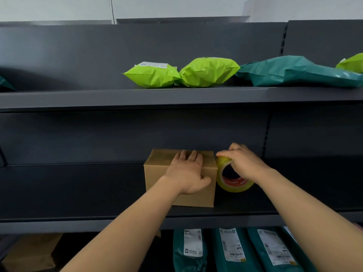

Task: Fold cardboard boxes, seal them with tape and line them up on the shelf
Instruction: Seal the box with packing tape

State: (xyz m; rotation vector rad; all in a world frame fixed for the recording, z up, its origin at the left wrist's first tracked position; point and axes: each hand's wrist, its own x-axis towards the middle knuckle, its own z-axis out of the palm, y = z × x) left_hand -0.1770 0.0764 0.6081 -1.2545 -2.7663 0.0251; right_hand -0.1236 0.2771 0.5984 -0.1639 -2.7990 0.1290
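Sealing step, judged: small brown cardboard box [179,177] sits on dark middle shelf [78,193], left hand [187,173] pressing flat on top, fingers spread. Right hand [242,162] grips yellowish clear tape roll [233,178] touching the box's right side. Next: probably press the tape down that side and tear it.

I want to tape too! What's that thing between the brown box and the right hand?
A roll of yellowish packing tape, on edge beside the cardboard box; the right hand grips its top. Head view.
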